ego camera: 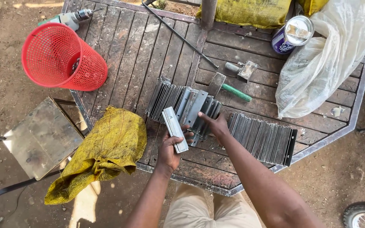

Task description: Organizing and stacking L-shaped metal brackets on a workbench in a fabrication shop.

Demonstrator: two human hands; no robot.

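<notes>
**benchguy:** ok so what's on there, biggest stuff first?

**tinbasher:** Biggest is the wooden plank table [250, 50] with a metal edge, standing on dirt. At its far right corner is a big crumpled clear plastic sheet [322, 63], and beside that an opened tin can [293, 34] with a purple label. A yellow sack [102, 152] hangs off the near left edge, and a red mesh basket [62, 57] lies tipped on its side at the far left with a power drill [70, 17] just behind it. Left of the table, off it, there's a metal-topped stool [41, 137].

**benchguy:** and the metal bits?

**tinbasher:** Two rows of thin grey metal channel pieces stood on edge. The right row [262, 137] is neat and tight; the left row [165, 97] runs into a looser heap of pieces [197, 112] in the middle. Behind that lies a hammer with a green handle [231, 90] and a small block-headed tool [241, 69], plus a long thin black rod [178, 36] lying diagonally.

**benchguy:** hands?

**tinbasher:** Left hand [170, 152] is wrapped around one single channel piece [175, 128], fingers and thumb clamped on its lower end, holding it up just in front of the heap. Right hand [216, 124] is on the heap, fingers spread a bit with the index finger stretched out onto a piece, touching but not gripping anything I can see.
</notes>
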